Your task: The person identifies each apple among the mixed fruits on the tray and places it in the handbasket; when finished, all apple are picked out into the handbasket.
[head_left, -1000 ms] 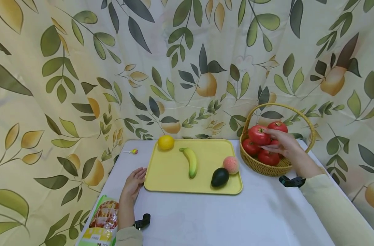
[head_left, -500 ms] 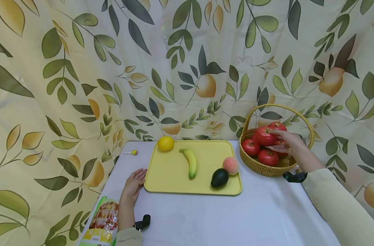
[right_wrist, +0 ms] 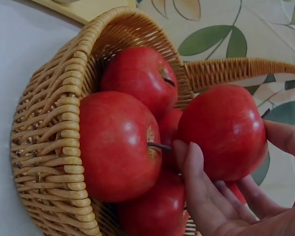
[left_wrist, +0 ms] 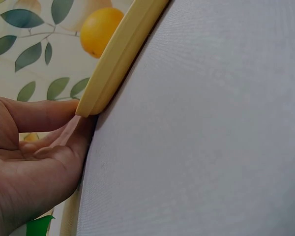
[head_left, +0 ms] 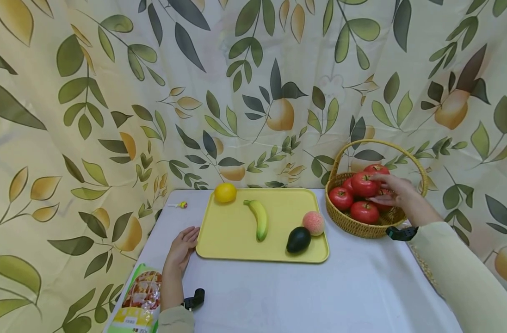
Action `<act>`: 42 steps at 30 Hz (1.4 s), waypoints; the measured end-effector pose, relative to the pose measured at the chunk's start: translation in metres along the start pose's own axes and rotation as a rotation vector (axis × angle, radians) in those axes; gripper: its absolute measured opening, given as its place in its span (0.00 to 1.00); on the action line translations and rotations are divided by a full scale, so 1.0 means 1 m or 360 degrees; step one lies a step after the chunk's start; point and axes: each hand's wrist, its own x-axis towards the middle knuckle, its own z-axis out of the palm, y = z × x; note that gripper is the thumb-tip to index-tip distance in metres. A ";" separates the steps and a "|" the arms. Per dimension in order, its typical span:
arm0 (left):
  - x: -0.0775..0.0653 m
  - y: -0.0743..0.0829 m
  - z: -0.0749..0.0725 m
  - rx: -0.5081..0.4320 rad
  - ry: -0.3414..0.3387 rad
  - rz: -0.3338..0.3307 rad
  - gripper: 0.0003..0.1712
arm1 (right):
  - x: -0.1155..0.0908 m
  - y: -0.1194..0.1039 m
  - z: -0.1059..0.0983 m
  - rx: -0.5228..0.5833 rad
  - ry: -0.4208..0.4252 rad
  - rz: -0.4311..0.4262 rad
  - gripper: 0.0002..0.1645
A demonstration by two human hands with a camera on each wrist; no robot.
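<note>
In the head view my right hand (head_left: pixel 397 192) grips a red apple (head_left: pixel 365 184) over the wicker basket (head_left: pixel 353 228). The right wrist view shows this apple (right_wrist: pixel 223 132) between the thumb near its stem and the fingers below and beside it. Other red apples (right_wrist: pixel 119 146) lie in the basket right under it. My left hand (head_left: pixel 182 247) lies at the left edge of the yellow tray (head_left: pixel 232 247), fingers fairly straight. Up close in the left wrist view, its fingertips touch the tray's rim (left_wrist: pixel 118 59).
On the tray are a lemon (head_left: pixel 225 193), a banana (head_left: pixel 259 219), a dark avocado (head_left: pixel 298 240) and a pink peach (head_left: pixel 313 223). A lollipop (head_left: pixel 180 205) lies left of the tray. A food packet (head_left: pixel 139 300) lies beside the left forearm. A patterned curtain (head_left: pixel 253 92) hangs behind.
My right hand has shifted a little to the right with the apple, over the basket, uncovering more of the apples at its left. The left hand and the tray have stayed put.
</note>
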 end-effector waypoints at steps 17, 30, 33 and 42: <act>-0.001 -0.001 -0.001 0.0000 -0.0025 0.0016 0.38 | 0.011 0.012 -0.004 -0.0280 -0.0091 -0.0006 0.34; 0.000 -0.001 -0.001 -0.0007 -0.0013 0.0001 0.38 | 0.001 0.024 0.003 -0.0545 0.0167 -0.0203 0.50; -0.001 -0.001 -0.001 0.0009 -0.0014 0.0004 0.37 | -0.003 0.025 0.004 -0.0581 0.0191 -0.0226 0.45; 0.000 0.003 0.004 0.0052 -0.0007 0.0036 0.36 | -0.021 0.021 0.008 -0.0853 0.0282 -0.0360 0.42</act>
